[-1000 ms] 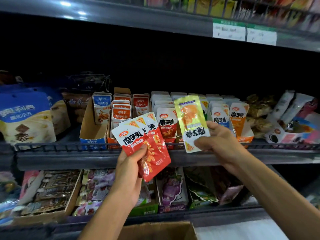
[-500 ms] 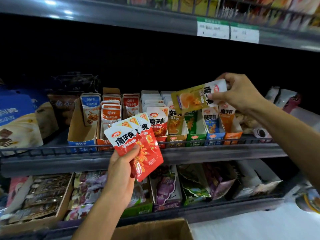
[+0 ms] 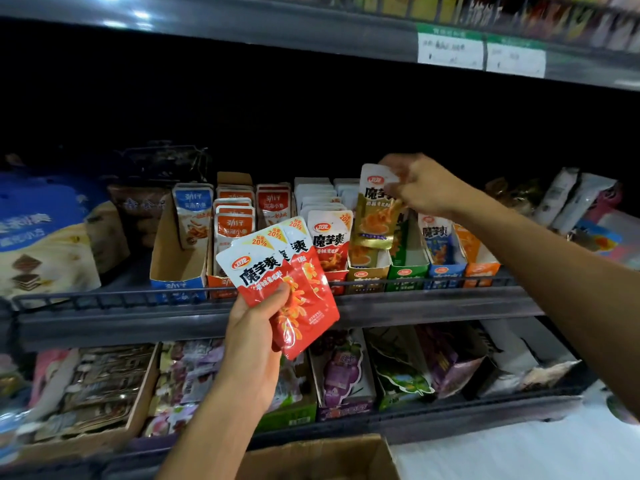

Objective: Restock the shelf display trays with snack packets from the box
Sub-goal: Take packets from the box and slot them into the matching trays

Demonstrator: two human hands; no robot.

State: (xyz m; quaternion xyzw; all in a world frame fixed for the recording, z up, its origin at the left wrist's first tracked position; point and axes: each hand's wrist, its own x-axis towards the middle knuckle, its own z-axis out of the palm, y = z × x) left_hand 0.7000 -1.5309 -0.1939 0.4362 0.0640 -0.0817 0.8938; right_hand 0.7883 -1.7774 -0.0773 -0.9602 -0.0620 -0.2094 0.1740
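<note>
My left hand [image 3: 254, 336] grips a fan of red and white snack packets [image 3: 294, 282] in front of the middle shelf rail. My right hand [image 3: 420, 187] pinches the top of a gold snack packet [image 3: 375, 209], which hangs upright over the gold display tray [image 3: 367, 273]. That tray stands in a row with a red tray's packet [image 3: 329, 237], a green tray [image 3: 407, 271], a blue tray [image 3: 445, 270] and an orange tray [image 3: 481, 268]. The cardboard box [image 3: 322, 457] sits at the bottom edge, below my arms.
A wire rail [image 3: 104, 299] runs along the shelf front. Orange and blue packet trays [image 3: 180, 268] stand left of the row, with large blue bags [image 3: 38, 244] further left. The lower shelf holds more snack trays [image 3: 343, 375]. Price labels [image 3: 481, 51] hang on the shelf above.
My right hand has swung the gold packet from a sideways tilt to upright and lowered it leftwards over the gold tray. My left hand has kept its hold on the red packets.
</note>
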